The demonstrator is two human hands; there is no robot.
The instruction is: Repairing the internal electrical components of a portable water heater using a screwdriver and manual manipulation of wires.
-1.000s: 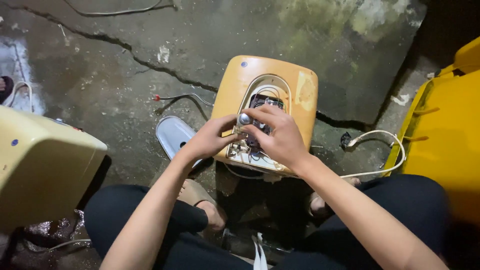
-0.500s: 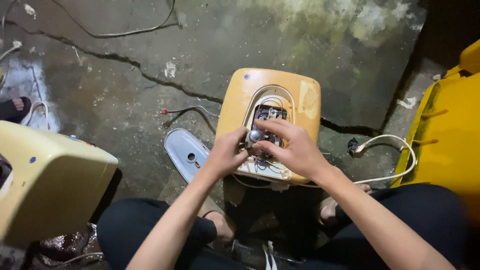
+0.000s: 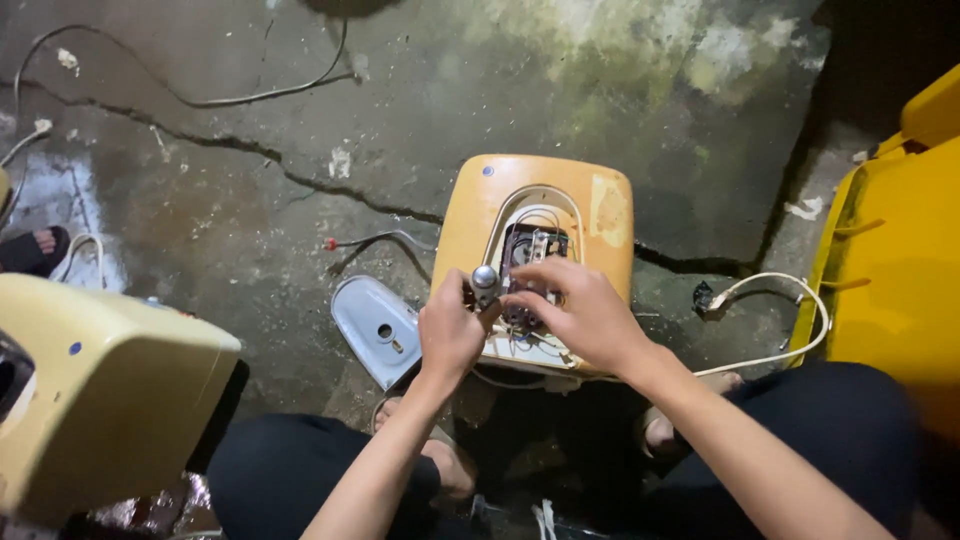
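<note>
A yellowed water-heater housing (image 3: pixel 590 200) lies on the cracked concrete floor between my knees, its cover off and wiring exposed in the opening (image 3: pixel 530 245). My left hand (image 3: pixel 448 335) is closed around a tool with a round silver knob on top (image 3: pixel 485 278), held upright at the opening's left edge. My right hand (image 3: pixel 580 315) rests over the open cavity, fingertips touching the tool's knob and the inner parts; what lies under its palm is hidden.
A grey-blue cover plate (image 3: pixel 375 325) lies on the floor left of the housing. A second cream housing (image 3: pixel 110 390) sits at the left. A yellow bin (image 3: pixel 900 260) stands at the right. White cable (image 3: pixel 770 300) loops beside it. Someone's sandalled foot (image 3: pixel 30 250) shows at far left.
The view has shifted, so the housing sits a little further right and higher. Both hands stay at the opening; my left hand's grip on the knobbed tool is now plainer.
</note>
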